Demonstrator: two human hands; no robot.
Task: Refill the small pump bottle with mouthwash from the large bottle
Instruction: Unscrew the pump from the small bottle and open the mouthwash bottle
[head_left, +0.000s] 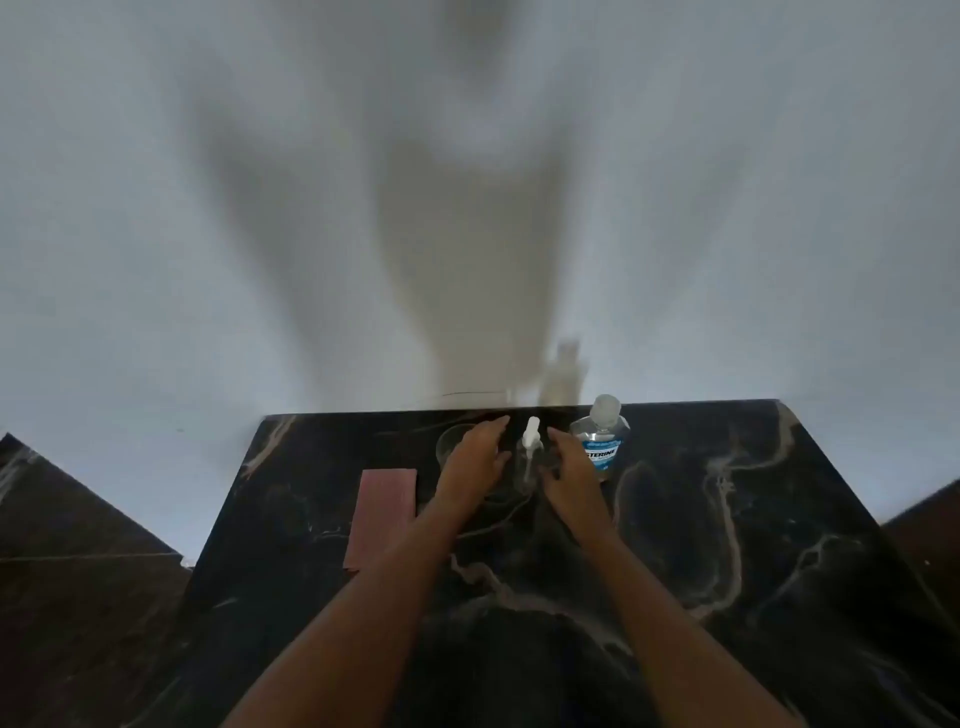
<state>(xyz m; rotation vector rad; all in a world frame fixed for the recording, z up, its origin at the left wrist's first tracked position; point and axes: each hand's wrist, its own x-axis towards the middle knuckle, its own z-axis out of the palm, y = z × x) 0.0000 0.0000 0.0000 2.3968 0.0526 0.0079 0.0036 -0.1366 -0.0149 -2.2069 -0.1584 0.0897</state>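
Head view: the small pump bottle (531, 448) was flanked on the tabletop (727, 519) by the spread, empty fingers (493, 423) of the left hand (470, 460) and right hand (574, 470).

The table (727, 519) is black stone, marbled with pale beige and whitish veins that wander across it in loose, branching lines. On it lies a cloth (383, 512) of dusty pink, seemingly plain, though the view is too blurred to rule out a fine weave. The large bottle (600, 441) is clear with a faintly grey-blue tint, a bright blue label with white lettering and a translucent cap. The small pump bottle (530, 447) is clear, almost colourless against the dark stone, topped by a white pump. The glass bowl (449, 441) is transparent too. The wall (208, 208) is off-white, crossed by soft grey shadows. The floor (78, 519) is dark brown.
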